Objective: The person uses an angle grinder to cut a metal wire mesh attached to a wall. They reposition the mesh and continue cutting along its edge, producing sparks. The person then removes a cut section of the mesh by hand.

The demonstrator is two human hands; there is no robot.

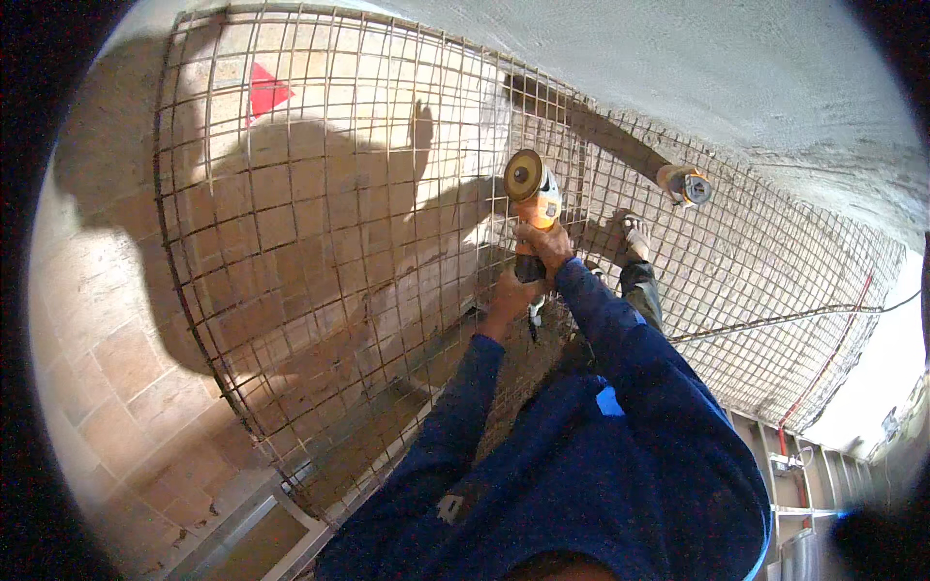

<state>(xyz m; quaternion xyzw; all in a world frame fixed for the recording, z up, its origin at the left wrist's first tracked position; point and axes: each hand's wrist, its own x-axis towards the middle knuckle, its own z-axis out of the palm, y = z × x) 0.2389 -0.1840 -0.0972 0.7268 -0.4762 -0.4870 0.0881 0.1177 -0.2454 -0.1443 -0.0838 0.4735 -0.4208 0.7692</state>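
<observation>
Angle grinder (544, 207): orange-and-black body, round brownish disc (524, 175) with dark hub. Location: in front of wire mesh (329, 203). Left hand (511, 296) and right hand (549, 246) wrapped around body.

Wire mesh (325, 242) bars your way across the upper left and middle of the frame; its squares look narrower than your left grip (507, 302). You can pass outside its left edge, over the bare tiled surface (131, 363), until a metal bar (228, 535) blocks the lower left. At the centre, the grinder's disc (523, 174) stands above your right grip (549, 248). Right of it, a foot (635, 237) and an orange-sided cylinder (685, 185) narrow your room; a dark cable (833, 310) crosses farther right.
</observation>
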